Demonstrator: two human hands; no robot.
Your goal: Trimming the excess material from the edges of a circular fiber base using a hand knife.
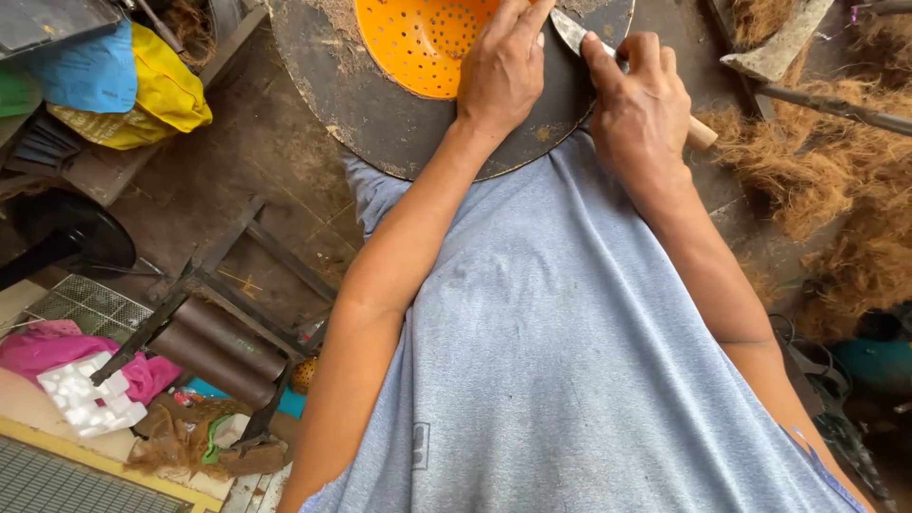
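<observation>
On the round dark board [380, 123], the left hand [502, 71] pressed the light, stiff orange colander [423, 43] by its rim, while the right hand [641, 114] beside it gripped a knife [575, 33], fist closed around its wooden handle.

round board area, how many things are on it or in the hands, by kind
orange perforated colander: 1, on the dark round board, under the left hand
knife with wooden handle: 1, gripped in the right hand
round board: 1
hands: 2
total: 5
</observation>
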